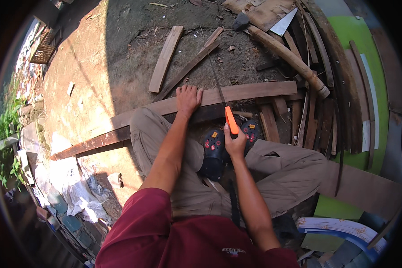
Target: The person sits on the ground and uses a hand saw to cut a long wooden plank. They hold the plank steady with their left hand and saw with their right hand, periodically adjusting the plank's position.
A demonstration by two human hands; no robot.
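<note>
Now the right hand (235, 142) grips the orange handle of a saw (224, 106), its thin blade pointing far away across a long plank (236, 94). Flat and open, the left hand (187, 99) presses the plank, over bare dirt ground (120, 40) outdoors, with scrap wood (299, 67) piled right

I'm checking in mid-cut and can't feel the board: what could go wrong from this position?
The left hand presses flat on the plank close beside the saw blade; a jump could catch the fingers. The plank seems braced only by that hand and the feet, so it may shift. The right hand saws above the clogs.
</note>
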